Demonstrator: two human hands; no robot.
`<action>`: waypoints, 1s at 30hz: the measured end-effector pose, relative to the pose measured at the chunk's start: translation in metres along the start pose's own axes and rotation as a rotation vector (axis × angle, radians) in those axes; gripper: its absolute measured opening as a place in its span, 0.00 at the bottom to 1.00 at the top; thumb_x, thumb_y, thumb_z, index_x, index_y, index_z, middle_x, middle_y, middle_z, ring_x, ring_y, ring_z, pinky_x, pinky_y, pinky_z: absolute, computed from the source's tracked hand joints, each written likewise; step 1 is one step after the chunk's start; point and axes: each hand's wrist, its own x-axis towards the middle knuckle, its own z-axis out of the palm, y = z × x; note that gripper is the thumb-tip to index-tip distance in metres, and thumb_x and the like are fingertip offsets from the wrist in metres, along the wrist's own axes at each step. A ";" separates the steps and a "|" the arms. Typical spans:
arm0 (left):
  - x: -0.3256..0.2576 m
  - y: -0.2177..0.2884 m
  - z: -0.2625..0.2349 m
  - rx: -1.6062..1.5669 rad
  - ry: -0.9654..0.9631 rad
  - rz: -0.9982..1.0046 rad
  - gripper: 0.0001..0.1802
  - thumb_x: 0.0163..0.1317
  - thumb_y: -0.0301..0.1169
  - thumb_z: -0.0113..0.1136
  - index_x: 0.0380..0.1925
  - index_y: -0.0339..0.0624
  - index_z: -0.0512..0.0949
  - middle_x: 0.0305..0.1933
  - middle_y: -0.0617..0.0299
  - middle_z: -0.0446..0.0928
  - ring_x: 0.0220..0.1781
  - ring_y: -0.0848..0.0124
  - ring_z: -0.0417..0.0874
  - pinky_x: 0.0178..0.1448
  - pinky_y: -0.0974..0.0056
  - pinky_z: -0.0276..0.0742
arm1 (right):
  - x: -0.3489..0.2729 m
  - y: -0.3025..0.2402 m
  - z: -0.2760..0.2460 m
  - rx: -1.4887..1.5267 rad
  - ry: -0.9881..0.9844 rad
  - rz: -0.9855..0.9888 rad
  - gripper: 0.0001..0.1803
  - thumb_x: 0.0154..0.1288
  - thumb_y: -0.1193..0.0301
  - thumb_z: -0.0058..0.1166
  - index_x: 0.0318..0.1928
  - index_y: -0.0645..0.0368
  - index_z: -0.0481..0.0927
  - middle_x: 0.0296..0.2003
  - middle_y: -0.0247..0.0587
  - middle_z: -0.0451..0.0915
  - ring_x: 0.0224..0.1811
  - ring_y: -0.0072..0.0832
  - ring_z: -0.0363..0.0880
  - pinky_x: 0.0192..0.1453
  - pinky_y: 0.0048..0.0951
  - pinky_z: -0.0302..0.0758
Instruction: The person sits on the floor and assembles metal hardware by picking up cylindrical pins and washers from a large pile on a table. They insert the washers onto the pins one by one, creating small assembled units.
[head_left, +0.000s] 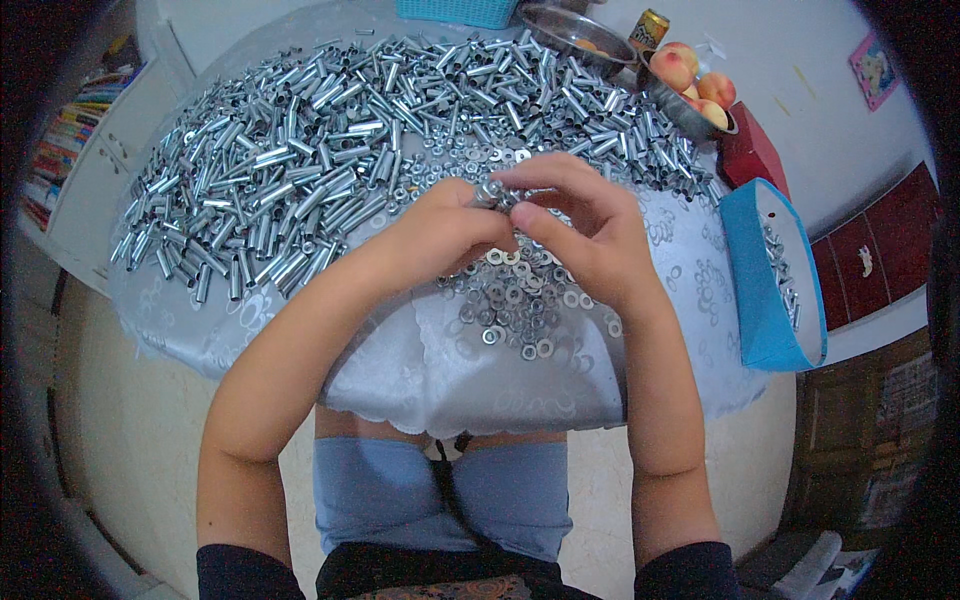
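**Tiny metal bits, both hands busy**

Small metal piece (492, 193) pinched between left hand (445, 228) and right hand (580, 235), both grips closed on it; its shape is mostly hidden. Below: washers (515, 300) on the cloth-covered worktop (560, 395), tubes (320, 150) behind, blue box (765, 290) on the right, and a bowl of peaches (695, 95).

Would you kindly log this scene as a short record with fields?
Left hand: pinching a small metal part with the right hand
Right hand: fingertips on the same part
Below hands: washers scattered on the tablecloth
Behind hands: heap of metal tubes
Right edge: blue box, some tubes inside
Far right: bowl of peaches
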 end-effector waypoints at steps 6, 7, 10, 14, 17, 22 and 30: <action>0.000 -0.006 0.002 0.127 -0.018 0.028 0.11 0.42 0.35 0.57 0.11 0.40 0.72 0.10 0.69 0.63 0.11 0.80 0.60 0.17 0.72 0.50 | -0.001 0.004 -0.008 -0.152 -0.083 0.145 0.11 0.48 0.67 0.61 0.32 0.59 0.78 0.31 0.35 0.77 0.34 0.21 0.74 0.37 0.23 0.71; 0.000 -0.006 0.002 0.066 -0.010 0.021 0.11 0.42 0.35 0.57 0.10 0.40 0.72 0.10 0.69 0.63 0.11 0.80 0.60 0.16 0.72 0.50 | -0.001 0.005 -0.006 -0.155 -0.084 0.142 0.11 0.49 0.67 0.61 0.32 0.59 0.78 0.31 0.35 0.77 0.34 0.21 0.74 0.37 0.22 0.71; 0.001 -0.004 -0.001 -0.022 0.002 0.016 0.12 0.43 0.35 0.57 0.09 0.41 0.72 0.09 0.68 0.63 0.11 0.80 0.60 0.16 0.72 0.50 | -0.002 -0.002 0.005 0.002 -0.010 0.011 0.12 0.48 0.66 0.62 0.30 0.59 0.78 0.26 0.33 0.76 0.31 0.20 0.74 0.36 0.21 0.70; 0.002 -0.003 -0.002 0.068 -0.023 0.020 0.12 0.43 0.34 0.56 0.08 0.42 0.70 0.08 0.68 0.62 0.10 0.80 0.60 0.15 0.72 0.50 | -0.002 0.004 -0.009 -0.084 -0.072 0.187 0.12 0.49 0.67 0.61 0.33 0.60 0.78 0.32 0.35 0.76 0.35 0.20 0.73 0.38 0.21 0.71; 0.002 -0.005 -0.001 0.058 0.000 0.012 0.12 0.43 0.34 0.56 0.08 0.42 0.70 0.08 0.68 0.62 0.10 0.79 0.60 0.15 0.72 0.50 | -0.001 0.003 -0.009 -0.086 -0.084 0.283 0.12 0.49 0.68 0.61 0.33 0.60 0.78 0.35 0.36 0.75 0.37 0.21 0.73 0.39 0.22 0.72; 0.003 -0.006 -0.001 0.043 -0.014 0.014 0.11 0.43 0.34 0.56 0.09 0.41 0.71 0.08 0.68 0.62 0.10 0.79 0.60 0.15 0.72 0.51 | -0.001 -0.003 -0.001 0.035 -0.046 0.101 0.12 0.48 0.68 0.62 0.33 0.59 0.78 0.34 0.34 0.75 0.37 0.21 0.73 0.39 0.23 0.72; 0.003 -0.008 0.000 -0.006 -0.040 -0.005 0.10 0.43 0.34 0.57 0.11 0.41 0.72 0.08 0.69 0.61 0.10 0.79 0.60 0.15 0.71 0.51 | -0.001 0.006 -0.003 0.087 -0.018 0.140 0.12 0.48 0.68 0.62 0.34 0.59 0.78 0.35 0.33 0.76 0.38 0.21 0.74 0.39 0.22 0.71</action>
